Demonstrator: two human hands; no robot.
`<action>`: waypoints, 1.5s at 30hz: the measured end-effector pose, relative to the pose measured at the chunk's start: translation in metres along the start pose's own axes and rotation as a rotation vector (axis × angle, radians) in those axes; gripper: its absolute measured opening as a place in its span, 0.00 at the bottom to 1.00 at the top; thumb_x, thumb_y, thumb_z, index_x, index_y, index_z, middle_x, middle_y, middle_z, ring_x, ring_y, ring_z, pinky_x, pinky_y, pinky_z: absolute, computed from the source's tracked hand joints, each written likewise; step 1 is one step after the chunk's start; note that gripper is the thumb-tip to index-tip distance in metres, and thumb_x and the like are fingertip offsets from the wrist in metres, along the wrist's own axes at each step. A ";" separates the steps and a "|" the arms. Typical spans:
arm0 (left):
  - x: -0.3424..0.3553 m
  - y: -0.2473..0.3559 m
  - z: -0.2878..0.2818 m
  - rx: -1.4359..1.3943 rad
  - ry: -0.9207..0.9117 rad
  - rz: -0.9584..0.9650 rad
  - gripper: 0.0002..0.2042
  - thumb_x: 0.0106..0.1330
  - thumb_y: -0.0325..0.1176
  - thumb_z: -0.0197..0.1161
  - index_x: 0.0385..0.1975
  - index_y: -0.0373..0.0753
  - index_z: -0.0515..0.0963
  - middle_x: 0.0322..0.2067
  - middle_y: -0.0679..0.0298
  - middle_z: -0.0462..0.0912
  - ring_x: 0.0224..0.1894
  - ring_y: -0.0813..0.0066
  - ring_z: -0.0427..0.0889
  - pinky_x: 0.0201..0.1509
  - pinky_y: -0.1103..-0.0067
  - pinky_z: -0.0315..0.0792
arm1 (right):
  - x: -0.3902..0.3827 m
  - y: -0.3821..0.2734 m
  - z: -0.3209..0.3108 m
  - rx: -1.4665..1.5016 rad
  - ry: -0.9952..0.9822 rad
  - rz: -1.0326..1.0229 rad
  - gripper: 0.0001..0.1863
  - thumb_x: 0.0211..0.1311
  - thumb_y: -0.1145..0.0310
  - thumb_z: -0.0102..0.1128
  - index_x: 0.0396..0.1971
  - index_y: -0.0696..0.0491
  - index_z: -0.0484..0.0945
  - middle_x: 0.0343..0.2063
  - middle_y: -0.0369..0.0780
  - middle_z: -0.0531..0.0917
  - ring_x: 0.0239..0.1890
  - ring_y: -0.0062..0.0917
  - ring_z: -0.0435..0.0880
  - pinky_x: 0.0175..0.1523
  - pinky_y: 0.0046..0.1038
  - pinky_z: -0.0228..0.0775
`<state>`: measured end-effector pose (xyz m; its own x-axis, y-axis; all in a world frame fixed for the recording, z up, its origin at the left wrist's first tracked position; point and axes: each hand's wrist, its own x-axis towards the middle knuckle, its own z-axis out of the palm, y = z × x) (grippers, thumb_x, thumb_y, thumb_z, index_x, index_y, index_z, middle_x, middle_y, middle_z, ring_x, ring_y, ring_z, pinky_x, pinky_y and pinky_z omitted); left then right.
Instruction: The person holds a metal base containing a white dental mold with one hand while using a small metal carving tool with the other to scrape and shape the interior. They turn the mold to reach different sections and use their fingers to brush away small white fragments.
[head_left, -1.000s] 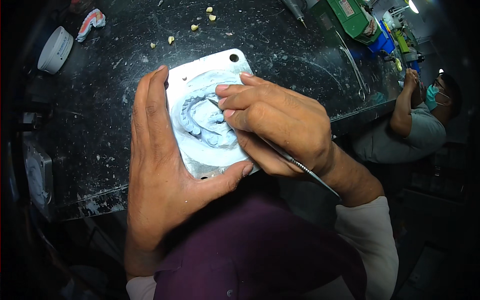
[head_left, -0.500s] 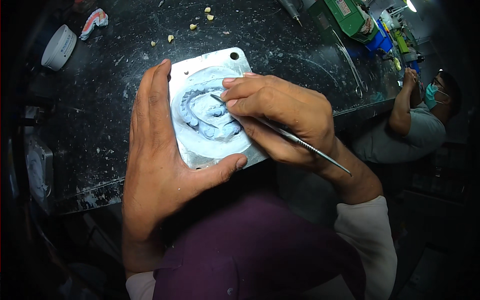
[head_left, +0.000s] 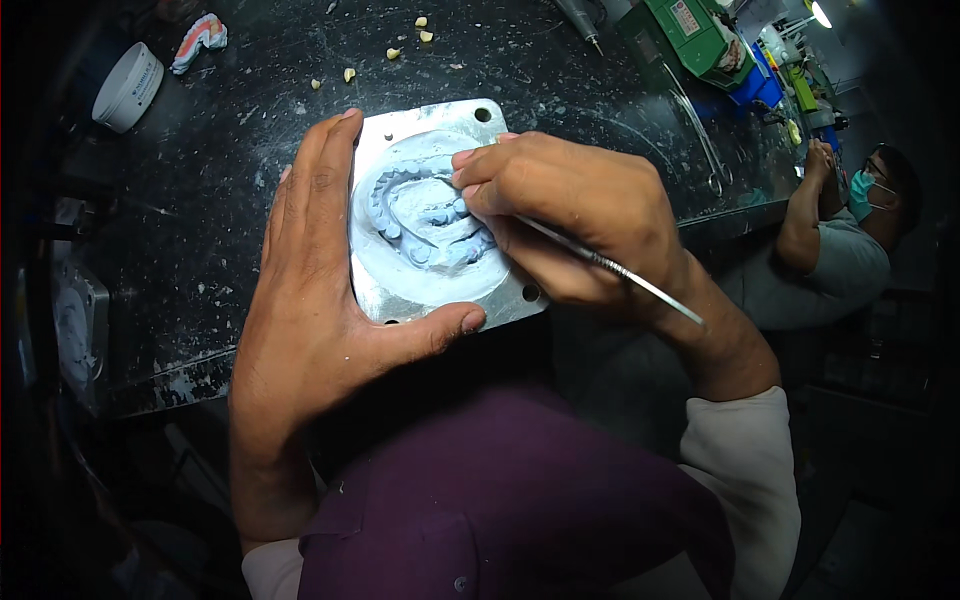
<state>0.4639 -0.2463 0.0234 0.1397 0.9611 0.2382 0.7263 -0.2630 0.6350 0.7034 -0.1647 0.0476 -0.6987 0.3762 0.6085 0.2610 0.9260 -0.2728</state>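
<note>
Fingers (head_left: 322, 180) hold one plate (head_left: 440, 117), one tool (head_left: 612, 265); five yellowish bits (head_left: 393, 54) beyond.

The right hand (head_left: 580, 215) holds a tool (head_left: 620, 270) over a cast (head_left: 415, 203).

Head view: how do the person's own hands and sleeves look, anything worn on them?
The left hand and right hand are both ungloved. The left sleeve and right sleeve are plain and off-white; the right one is loosely creased and ends well back from the hand.
</note>
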 end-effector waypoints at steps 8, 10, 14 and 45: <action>-0.005 -0.021 -0.028 -0.379 -0.137 0.014 0.59 0.50 0.47 0.81 0.81 0.32 0.54 0.79 0.37 0.57 0.82 0.44 0.58 0.83 0.57 0.53 | 0.002 0.006 -0.006 0.377 -0.132 -0.032 0.10 0.56 0.75 0.77 0.37 0.53 0.85 0.39 0.37 0.92 0.48 0.32 0.94 0.59 0.38 0.88; -0.010 -0.008 -0.021 -0.459 -0.104 -0.014 0.52 0.52 0.38 0.76 0.80 0.32 0.59 0.77 0.38 0.62 0.80 0.46 0.62 0.83 0.57 0.55 | 0.003 0.008 0.000 0.383 -0.132 -0.095 0.09 0.57 0.73 0.76 0.36 0.53 0.84 0.38 0.38 0.92 0.45 0.32 0.94 0.55 0.36 0.89; -0.010 0.012 -0.003 -0.248 0.062 -0.045 0.44 0.55 0.33 0.71 0.76 0.32 0.67 0.70 0.44 0.71 0.75 0.50 0.69 0.81 0.60 0.60 | 0.011 0.007 0.003 0.377 -0.126 -0.070 0.09 0.57 0.71 0.76 0.36 0.53 0.83 0.37 0.39 0.92 0.43 0.33 0.95 0.50 0.33 0.90; -0.004 0.017 0.008 0.008 0.145 -0.021 0.36 0.58 0.37 0.74 0.67 0.31 0.70 0.57 0.46 0.76 0.61 0.46 0.74 0.70 0.54 0.66 | 0.059 0.012 -0.025 0.113 -0.416 -0.123 0.06 0.57 0.76 0.73 0.28 0.54 0.82 0.37 0.38 0.93 0.47 0.32 0.95 0.58 0.45 0.86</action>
<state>0.4807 -0.2536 0.0276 0.0263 0.9441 0.3287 0.7334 -0.2417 0.6353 0.6818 -0.1309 0.0986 -0.9346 0.1974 0.2959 0.1011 0.9450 -0.3112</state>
